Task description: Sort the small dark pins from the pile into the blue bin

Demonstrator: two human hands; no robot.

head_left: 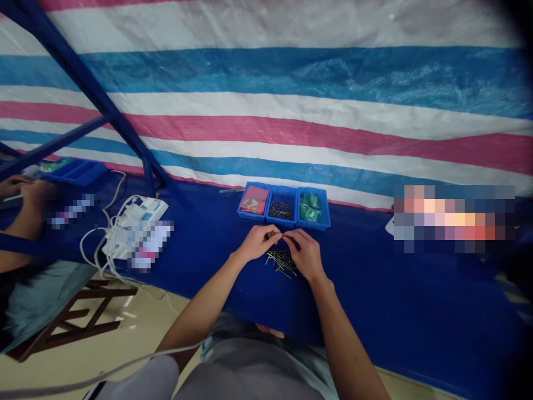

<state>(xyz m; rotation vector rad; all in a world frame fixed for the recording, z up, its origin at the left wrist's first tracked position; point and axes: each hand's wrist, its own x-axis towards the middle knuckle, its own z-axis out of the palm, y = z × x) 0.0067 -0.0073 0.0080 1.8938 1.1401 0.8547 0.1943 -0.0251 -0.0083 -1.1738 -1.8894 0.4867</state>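
My left hand (pixel 260 242) and my right hand (pixel 305 250) meet fingertip to fingertip above the blue table. Both are closed in a pinch, and whatever sits between the fingers is too small to make out. Just below them lies a loose pile of thin metal pins or screws (pixel 282 263), partly covered by my right hand. Right behind my hands stand three joined blue bins: one with a pink sheet and small packets (pixel 255 200), one with more thin metal pieces (pixel 280 210), and one with green plastic bags (pixel 310 208).
To the left, a white power strip (pixel 146 214) trails tangled white cables (pixel 109 244). Farther left, another person's hands (pixel 33 191) work near a blue tray (pixel 79 171). A blue metal frame (pixel 95 91) rises there. Striped sheeting (pixel 291 128) hangs behind the table (pixel 395 300).
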